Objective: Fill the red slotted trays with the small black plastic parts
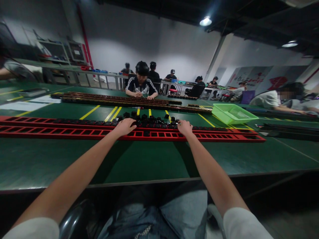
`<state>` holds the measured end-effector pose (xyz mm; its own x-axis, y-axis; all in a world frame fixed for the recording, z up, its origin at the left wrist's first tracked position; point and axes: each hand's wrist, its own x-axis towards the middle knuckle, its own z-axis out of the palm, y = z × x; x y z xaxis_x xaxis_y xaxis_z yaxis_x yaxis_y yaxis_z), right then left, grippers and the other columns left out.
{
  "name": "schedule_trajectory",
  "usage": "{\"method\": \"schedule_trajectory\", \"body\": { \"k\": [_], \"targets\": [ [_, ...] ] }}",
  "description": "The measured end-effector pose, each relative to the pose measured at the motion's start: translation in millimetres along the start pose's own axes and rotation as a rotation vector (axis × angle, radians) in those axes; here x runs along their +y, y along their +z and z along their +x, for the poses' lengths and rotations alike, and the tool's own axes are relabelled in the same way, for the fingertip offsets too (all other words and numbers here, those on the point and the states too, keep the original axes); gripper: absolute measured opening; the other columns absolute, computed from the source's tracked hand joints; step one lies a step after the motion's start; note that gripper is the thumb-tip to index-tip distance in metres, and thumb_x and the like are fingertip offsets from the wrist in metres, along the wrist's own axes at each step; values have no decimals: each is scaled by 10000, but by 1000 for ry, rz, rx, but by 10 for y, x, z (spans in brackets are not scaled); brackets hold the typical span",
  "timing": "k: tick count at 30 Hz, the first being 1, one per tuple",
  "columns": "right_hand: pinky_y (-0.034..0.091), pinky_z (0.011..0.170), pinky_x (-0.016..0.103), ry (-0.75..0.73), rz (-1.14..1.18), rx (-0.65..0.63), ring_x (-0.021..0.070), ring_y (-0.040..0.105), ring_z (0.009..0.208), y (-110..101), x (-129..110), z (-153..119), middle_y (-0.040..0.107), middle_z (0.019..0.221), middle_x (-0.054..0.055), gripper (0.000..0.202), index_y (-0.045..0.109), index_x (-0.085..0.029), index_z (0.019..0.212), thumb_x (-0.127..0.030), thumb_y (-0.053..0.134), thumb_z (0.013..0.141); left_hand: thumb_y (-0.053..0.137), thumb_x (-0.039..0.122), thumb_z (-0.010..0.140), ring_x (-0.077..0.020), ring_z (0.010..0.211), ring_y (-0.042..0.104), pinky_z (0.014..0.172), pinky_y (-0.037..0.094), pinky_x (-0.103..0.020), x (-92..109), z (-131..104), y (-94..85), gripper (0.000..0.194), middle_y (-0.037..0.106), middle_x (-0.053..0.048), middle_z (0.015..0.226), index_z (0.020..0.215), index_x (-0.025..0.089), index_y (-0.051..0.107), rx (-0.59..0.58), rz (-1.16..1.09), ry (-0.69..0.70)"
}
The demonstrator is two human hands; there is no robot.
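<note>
Two long red slotted strips (84, 133) lie side by side across the green table in the head view. Small black parts fill many slots of the farther strip, and the nearer one has mostly bare slots. A loose pile of small black parts (144, 117) lies just behind the strips, between my hands. My left hand (126, 127) is over the farther strip at the pile's left side, its fingers curled. At the pile's right side, my right hand (185, 127) reaches over the same strip with bent fingers. What either hand's fingertips hold is too small to make out.
A light green plastic basket (234, 114) stands behind the strips on the right. Long dark brown strips (112, 99) are stacked farther back, before a seated person (141, 84). White papers (22, 105) lie at the left. Other people sit at the right and behind.
</note>
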<state>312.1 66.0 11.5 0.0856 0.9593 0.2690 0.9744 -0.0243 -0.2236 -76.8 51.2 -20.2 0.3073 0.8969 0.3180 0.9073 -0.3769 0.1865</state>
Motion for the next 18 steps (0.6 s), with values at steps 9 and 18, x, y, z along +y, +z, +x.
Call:
{"method": "schedule_trajectory", "body": {
  "k": [9, 18],
  "targets": [
    [401, 1070, 467, -303, 16, 18, 290, 565, 1234, 60, -97, -22, 662, 1302, 113, 334, 677, -203, 1229, -275, 467, 980, 405, 473, 962, -284, 1314, 507, 1120, 392, -437, 18, -7, -5, 543, 565, -116, 1421, 1369, 152, 565, -8, 14, -10],
    [332, 1111, 563, -549, -9, -129, 315, 483, 1347, 75, -190, -75, 527, 1480, 99, 402, 611, -274, 1359, -414, 435, 1025, 398, 477, 965, -284, 1318, 503, 1120, 391, -421, 23, -6, -21, 566, 561, -116, 1429, 1390, 138, 556, -24, 26, -17]
  ]
}}
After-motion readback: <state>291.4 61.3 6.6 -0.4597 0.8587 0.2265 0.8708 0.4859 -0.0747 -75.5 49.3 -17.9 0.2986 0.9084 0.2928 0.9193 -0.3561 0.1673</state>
